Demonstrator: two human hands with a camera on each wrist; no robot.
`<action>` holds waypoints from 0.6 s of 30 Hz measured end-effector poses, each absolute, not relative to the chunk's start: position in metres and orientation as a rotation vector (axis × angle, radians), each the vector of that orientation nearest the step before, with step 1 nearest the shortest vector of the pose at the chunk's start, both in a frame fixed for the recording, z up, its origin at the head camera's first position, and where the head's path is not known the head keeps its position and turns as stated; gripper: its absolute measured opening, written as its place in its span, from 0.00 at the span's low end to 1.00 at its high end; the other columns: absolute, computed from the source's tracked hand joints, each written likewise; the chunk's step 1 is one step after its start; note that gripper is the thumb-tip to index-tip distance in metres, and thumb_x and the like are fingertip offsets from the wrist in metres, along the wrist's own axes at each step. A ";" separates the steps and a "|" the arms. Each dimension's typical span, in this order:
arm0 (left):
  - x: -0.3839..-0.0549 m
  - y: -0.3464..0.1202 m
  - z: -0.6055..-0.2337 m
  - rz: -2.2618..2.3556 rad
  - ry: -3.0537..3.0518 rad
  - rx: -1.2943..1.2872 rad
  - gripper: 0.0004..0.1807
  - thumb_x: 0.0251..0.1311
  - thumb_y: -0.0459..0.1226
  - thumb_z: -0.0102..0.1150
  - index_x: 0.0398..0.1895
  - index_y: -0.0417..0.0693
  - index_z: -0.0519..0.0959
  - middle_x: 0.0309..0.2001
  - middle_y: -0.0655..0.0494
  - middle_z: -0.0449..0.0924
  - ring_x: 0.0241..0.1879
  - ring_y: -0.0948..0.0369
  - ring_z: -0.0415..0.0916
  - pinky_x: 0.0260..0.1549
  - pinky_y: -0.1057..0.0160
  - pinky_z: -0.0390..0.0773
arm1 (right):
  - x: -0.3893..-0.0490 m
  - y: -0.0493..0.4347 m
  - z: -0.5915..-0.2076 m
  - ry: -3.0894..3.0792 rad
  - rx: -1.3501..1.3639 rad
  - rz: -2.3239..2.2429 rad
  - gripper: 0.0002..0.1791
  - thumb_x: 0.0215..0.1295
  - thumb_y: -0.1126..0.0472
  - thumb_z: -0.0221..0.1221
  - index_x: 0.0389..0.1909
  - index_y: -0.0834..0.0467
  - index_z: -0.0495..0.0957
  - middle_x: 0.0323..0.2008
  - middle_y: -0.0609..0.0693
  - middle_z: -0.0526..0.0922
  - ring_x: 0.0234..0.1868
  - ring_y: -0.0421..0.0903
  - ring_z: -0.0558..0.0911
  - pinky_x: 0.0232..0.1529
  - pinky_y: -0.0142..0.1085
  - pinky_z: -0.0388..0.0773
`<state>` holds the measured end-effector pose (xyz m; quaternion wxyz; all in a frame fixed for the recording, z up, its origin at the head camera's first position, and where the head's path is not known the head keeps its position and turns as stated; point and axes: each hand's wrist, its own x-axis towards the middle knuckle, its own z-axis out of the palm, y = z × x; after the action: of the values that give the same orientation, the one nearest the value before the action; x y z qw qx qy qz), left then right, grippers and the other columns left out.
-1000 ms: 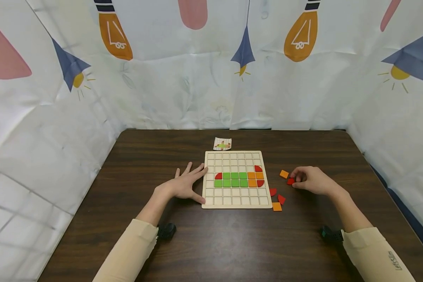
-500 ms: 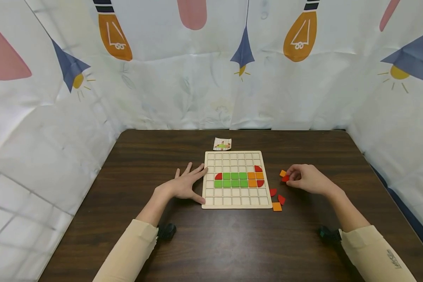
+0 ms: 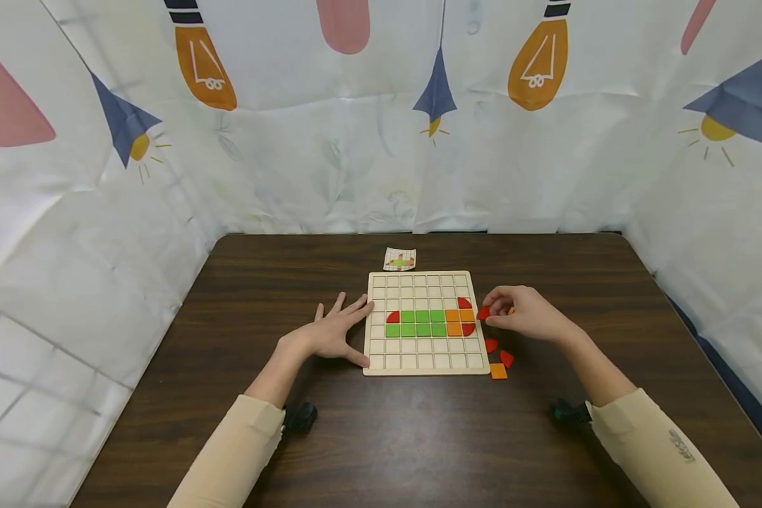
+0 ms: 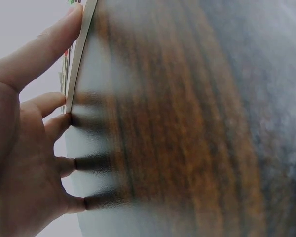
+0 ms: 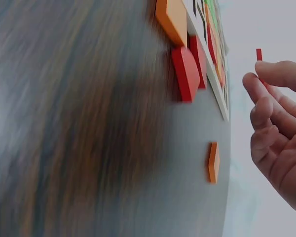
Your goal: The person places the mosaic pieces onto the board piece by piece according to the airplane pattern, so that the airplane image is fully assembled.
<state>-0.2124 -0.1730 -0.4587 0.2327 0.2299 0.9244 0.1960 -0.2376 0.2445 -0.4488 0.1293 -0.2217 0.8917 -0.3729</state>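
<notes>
A pale wooden grid board lies mid-table, with green, orange and red tiles in its middle rows. Spread at the board's left edge, my left hand has its thumb and fingertips against the rim; the left wrist view shows the thumb on that edge. My right hand pinches a red tile between thumb and fingers, just off the board's right edge. In the right wrist view, this red tile stands edge-on above the table.
Two loose red tiles and an orange tile lie by the board's lower right corner. Another orange tile lies under my right hand, mostly hidden in the head view. A small pattern card is behind the board.
My right hand has picked up the red tile and carried it left to the board's right edge, passing over the orange tile. The left hand stays in place.
</notes>
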 end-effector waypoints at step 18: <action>-0.213 -0.174 -0.461 0.543 2.539 0.629 0.64 0.53 0.60 0.75 0.85 0.57 0.45 0.84 0.55 0.33 0.79 0.42 0.20 0.68 0.27 0.25 | -0.239 0.168 -0.452 2.527 -0.794 -1.162 0.12 0.64 0.62 0.71 0.46 0.58 0.83 0.33 0.43 0.85 0.35 0.43 0.82 0.38 0.39 0.81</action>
<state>-0.2132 -0.1736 -0.4606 0.2330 0.2288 0.9243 0.1977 -0.2386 0.1678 -0.4522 0.1244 -0.2724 0.8668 -0.3987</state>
